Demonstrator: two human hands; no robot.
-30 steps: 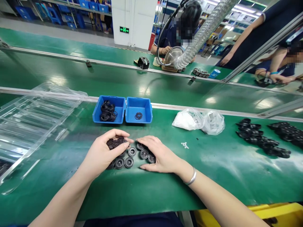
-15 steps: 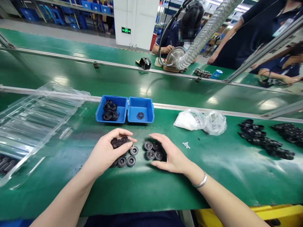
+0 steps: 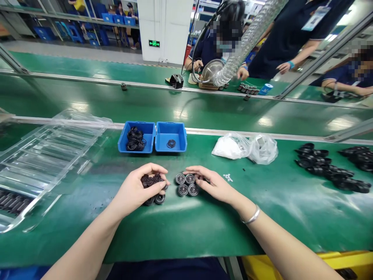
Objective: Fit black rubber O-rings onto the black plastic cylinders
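My left hand (image 3: 138,190) is curled around a handful of small dark swirl-shaped pieces (image 3: 151,179). Black round cup-like parts (image 3: 160,198) lie on the green table under its fingers, some partly hidden. Just to the right stands a tight group of several round black parts with spiral vanes on top (image 3: 186,184). My right hand (image 3: 214,184) is at the right side of that group, fingers apart, with its fingertips beside or touching the back right part. I see nothing held in it.
Two blue bins (image 3: 170,149) with black rings stand behind my hands. Clear plastic trays (image 3: 58,155) lie at left. Plastic bags (image 3: 233,146), small white pieces (image 3: 228,177) and black ring-shaped parts (image 3: 329,165) are at right. Co-workers sit and stand beyond the rail.
My right hand has closed in from wide around the vaned group to its right side, and the group sits more squarely together. My left hand has shifted slightly right, covering more round parts.
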